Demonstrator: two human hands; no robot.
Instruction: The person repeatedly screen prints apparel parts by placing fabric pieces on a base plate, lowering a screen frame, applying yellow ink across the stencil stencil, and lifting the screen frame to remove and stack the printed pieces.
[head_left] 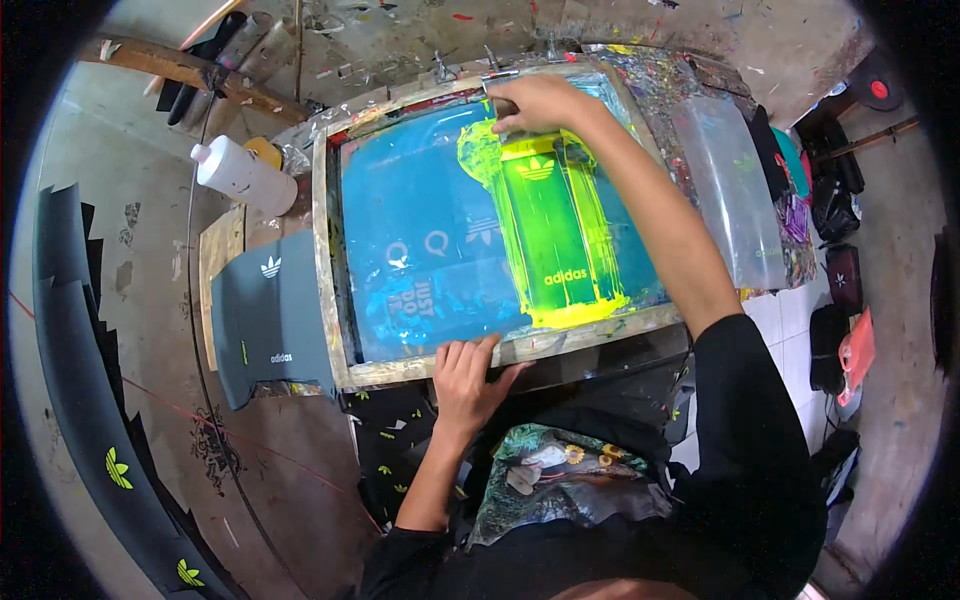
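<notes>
A wooden screen-printing frame (pixel 440 372) with blue mesh lies in front of me. Bright yellow-green ink (pixel 560 235) covers a tall patch right of its middle, with a thicker smear at the far end. My left hand (pixel 468 385) grips the near rail, fingers over the wood and thumb out to the right. Across the mesh reaches my right arm. At the far rail, beside the ink's far end, my right hand (pixel 545 103) is closed with its fingers curled down. What it holds is hidden beneath the fingers.
Left of the frame lie a dark grey printed fabric piece (pixel 270 310) and a white squeeze bottle (pixel 240 172). Long dark printed strips (pixel 85 400) hang farther left. A clear plastic sheet (pixel 728 190) lies on the ink-spattered table at right. Metal clamps (pixel 497 75) line the far rail.
</notes>
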